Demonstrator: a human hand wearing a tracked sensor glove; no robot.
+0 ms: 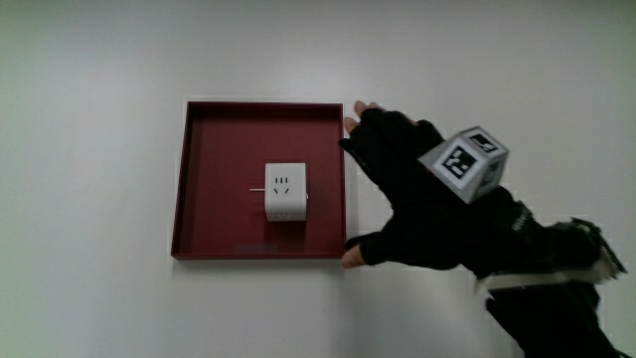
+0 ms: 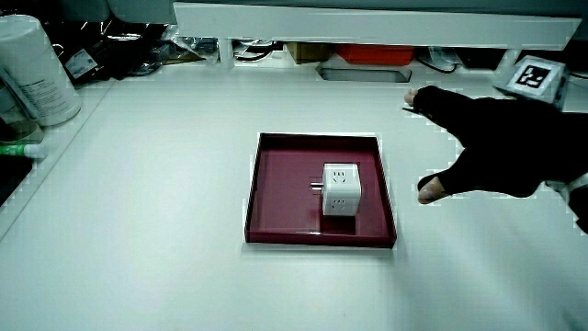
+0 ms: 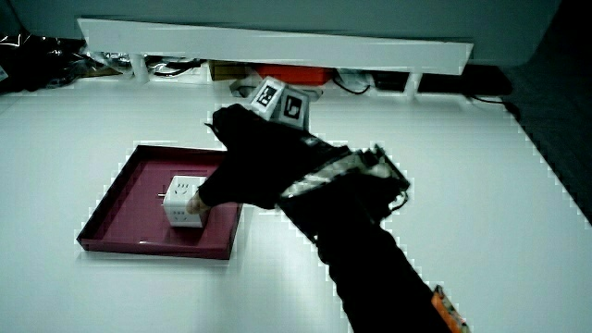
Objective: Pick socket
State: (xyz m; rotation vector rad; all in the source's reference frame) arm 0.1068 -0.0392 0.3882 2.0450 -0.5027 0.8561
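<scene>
A white cube socket (image 1: pixel 285 192) sits in the middle of a dark red square tray (image 1: pixel 209 179); both side views show the socket (image 2: pixel 341 188) (image 3: pixel 184 202) in the tray (image 2: pixel 280 198) (image 3: pixel 120 199). The hand (image 1: pixel 417 194) in its black glove hovers beside the tray's edge, apart from the socket, with fingers spread and thumb stretched out, holding nothing. The patterned cube (image 1: pixel 463 164) rides on its back. The hand (image 2: pixel 487 147) (image 3: pixel 250 162) shows in both side views, its thumb tip near the socket in a side view (image 3: pixel 199 205).
A white cylindrical container (image 2: pixel 32 69) stands at the table's edge. A low white partition (image 2: pixel 367 23) with cables and a red box (image 2: pixel 372 53) under it runs along the table.
</scene>
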